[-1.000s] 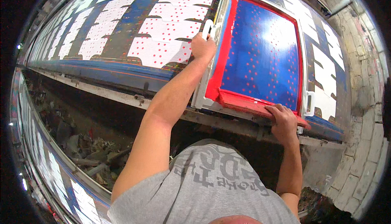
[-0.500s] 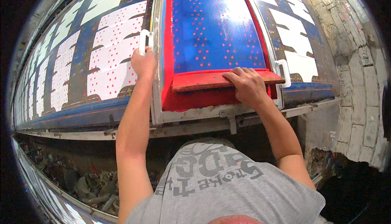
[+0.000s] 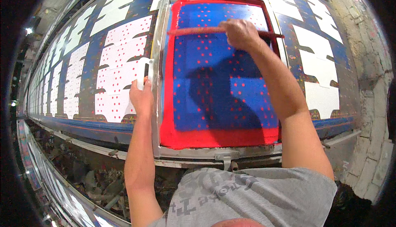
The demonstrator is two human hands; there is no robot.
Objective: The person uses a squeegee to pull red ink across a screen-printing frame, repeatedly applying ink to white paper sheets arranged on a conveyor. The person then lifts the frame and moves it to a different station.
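A screen-printing frame (image 3: 158, 124) lies on the long table, its blue mesh (image 3: 198, 119) marked with rows of small red dots. Red ink (image 3: 218, 138) lines the inside edges, broadest along the left and near sides. My right hand (image 3: 241, 34) is closed on a long red squeegee (image 3: 194, 31), which spans the far part of the mesh, its blade edge blurred. At the left side, my left hand (image 3: 141, 97) is wrapped round the lower part of a white handle (image 3: 142, 68) on the frame. A shadow falls over the middle of the mesh.
White cut pieces with red dots (image 3: 123, 68) lie left of the frame. Plain white pieces (image 3: 317, 57) lie to its right, and others lie farther back. A metal rail (image 3: 95, 148) follows the table's near edge. Brickwork (image 3: 371, 115) stands at the right.
My right hand has carried the squeegee from the near end of the mesh to the far part. My left hand stays at the handle. The whole view has shifted slightly.
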